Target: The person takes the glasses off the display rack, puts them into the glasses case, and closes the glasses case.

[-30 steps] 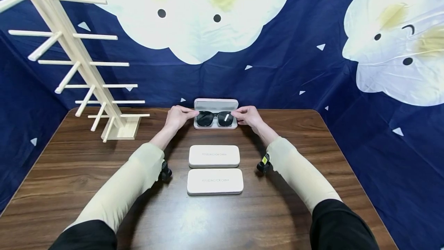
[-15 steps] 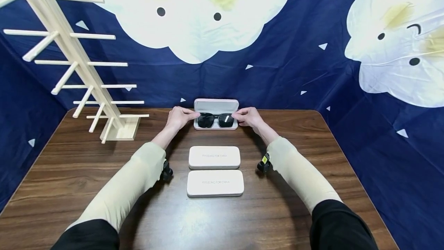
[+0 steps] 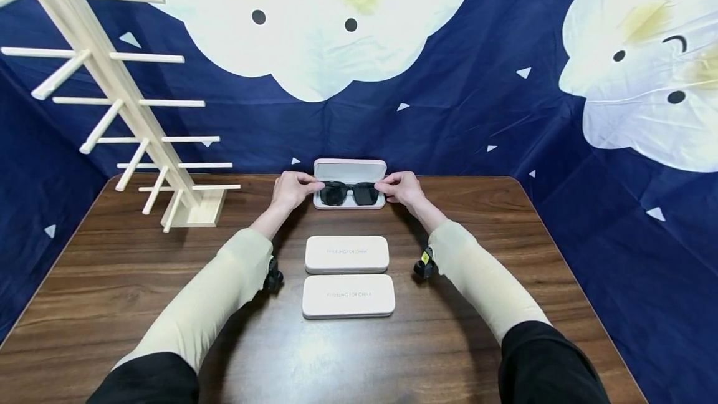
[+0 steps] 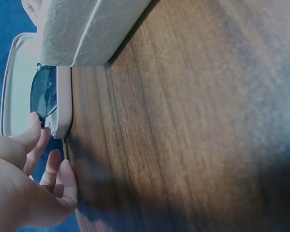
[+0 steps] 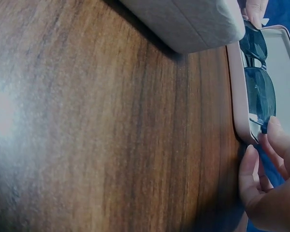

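Observation:
A pair of dark sunglasses (image 3: 366,194) sits upright in an opened glasses case (image 3: 349,171) near the table's back edge, lenses toward me. My left hand (image 3: 290,189) pinches the frame's left end between thumb and finger. At the other end, my right hand (image 3: 401,188) pinches the frame the same way. The left wrist view has one lens (image 4: 42,92) of the sunglasses over the case's front wall, with the left thumb at its corner. Both lenses show in the right wrist view, where the right thumb (image 5: 274,126) touches the near corner of the frame.
Two closed white cases, one farther (image 3: 346,253) and one nearer (image 3: 348,295), lie in front of the opened case, between my forearms. A wooden rack (image 3: 120,89) with several pegs stands at the back left. A blue cloth (image 3: 443,123) with cloud prints hangs behind the table.
The sunglasses have lowered slightly into the case since the first frame, both hands keeping their pinch. The head view has shifted a little.

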### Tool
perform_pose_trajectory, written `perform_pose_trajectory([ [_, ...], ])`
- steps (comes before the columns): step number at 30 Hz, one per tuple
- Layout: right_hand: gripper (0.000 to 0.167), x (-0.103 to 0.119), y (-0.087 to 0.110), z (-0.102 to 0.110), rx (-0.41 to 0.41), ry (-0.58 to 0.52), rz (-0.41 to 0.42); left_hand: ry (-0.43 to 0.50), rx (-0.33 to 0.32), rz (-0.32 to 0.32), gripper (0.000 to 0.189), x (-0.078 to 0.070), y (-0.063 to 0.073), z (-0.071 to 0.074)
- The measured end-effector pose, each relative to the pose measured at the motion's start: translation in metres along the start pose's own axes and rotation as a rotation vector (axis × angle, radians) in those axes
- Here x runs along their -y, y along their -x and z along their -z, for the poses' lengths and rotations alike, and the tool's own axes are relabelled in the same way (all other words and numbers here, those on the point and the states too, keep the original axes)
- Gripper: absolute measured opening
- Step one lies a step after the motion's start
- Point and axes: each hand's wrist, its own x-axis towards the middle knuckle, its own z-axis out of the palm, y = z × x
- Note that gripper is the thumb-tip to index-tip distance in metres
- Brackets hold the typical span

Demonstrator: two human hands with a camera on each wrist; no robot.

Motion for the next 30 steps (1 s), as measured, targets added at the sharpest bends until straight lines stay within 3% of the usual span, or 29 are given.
perform_pose_trajectory([
  [16,0.029,0.0,0.005,0.005,0.034,-0.093,0.02,0.02,0.002,0.023,0.034,-0.001,0.002,0.001],
  [22,0.03,0.003,0.007,0.01,0.038,-0.123,-0.013,0.073,0.034,0.036,0.049,-0.004,0.005,0.007],
  [25,0.039,0.006,0.007,0.012,0.036,-0.133,-0.028,0.082,0.069,0.047,0.061,-0.004,0.005,0.011],
  [30,0.069,0.012,0.008,0.015,0.076,-0.106,-0.038,0.124,0.147,0.072,0.083,-0.006,0.005,0.016],
])
